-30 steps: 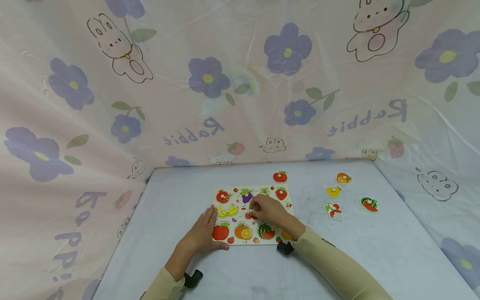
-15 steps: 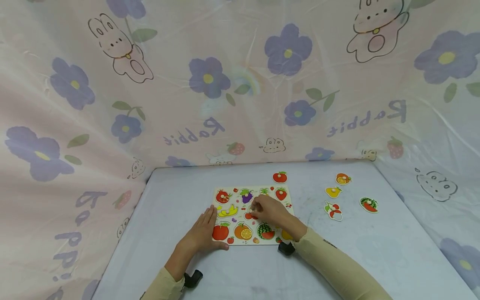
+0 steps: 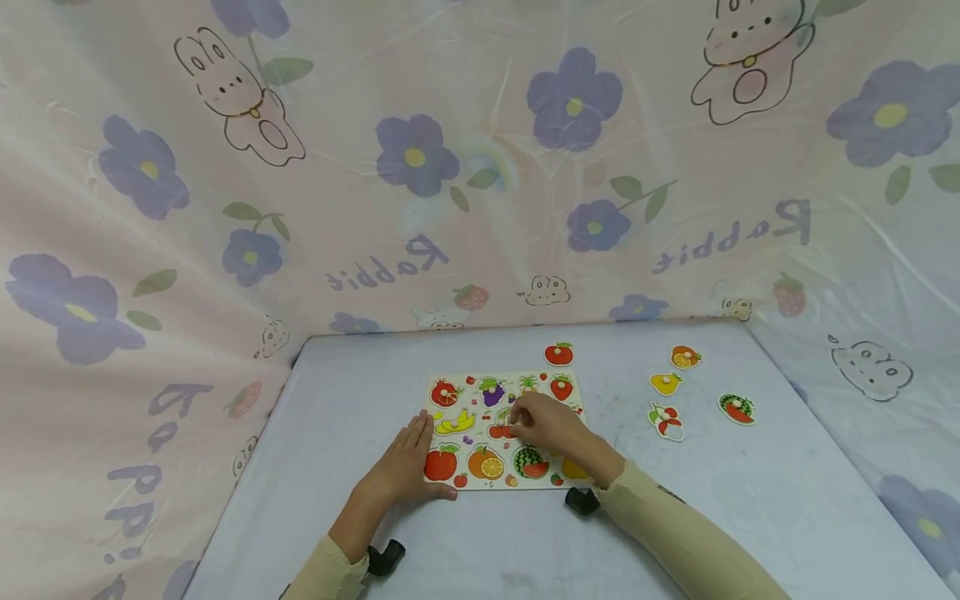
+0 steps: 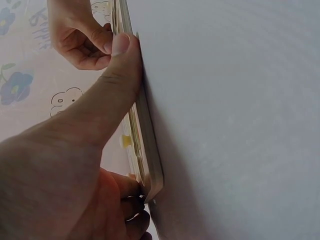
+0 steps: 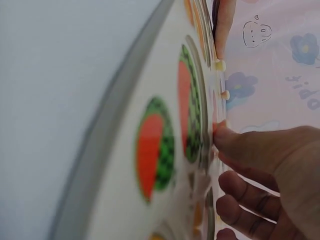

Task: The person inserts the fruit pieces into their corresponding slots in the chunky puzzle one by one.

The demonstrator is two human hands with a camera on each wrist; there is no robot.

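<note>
A fruit puzzle board [image 3: 482, 486] lies flat on the table, with fruit pictures and small knobs on its face. My left hand [image 3: 406, 467] braces the near left corner, fingers laid along the left side and thumb along the front edge. In the left wrist view that thumb [image 4: 117, 75] presses the board's edge. My right hand [image 3: 551, 427] is over the board's middle, thumb and forefinger pinching at the right side of a cherry puzzle piece [image 3: 498, 432]. The right wrist view has the right thumb [image 5: 232, 142] against a red part; the forefinger's tip is mostly hidden.
Loose puzzle pieces lie on the white table: a tomato-like red one [image 3: 558, 354] behind the board, and at the right an orange [image 3: 686, 358], a pear [image 3: 665, 383], a red-and-green piece [image 3: 667, 422] and a watermelon [image 3: 738, 409]. Patterned curtain [image 3: 487, 233] surrounds the table.
My right hand has shifted slightly to the right, and more of the cherry puzzle piece shows beside its fingertips. The left hand and the board have stayed in place.
</note>
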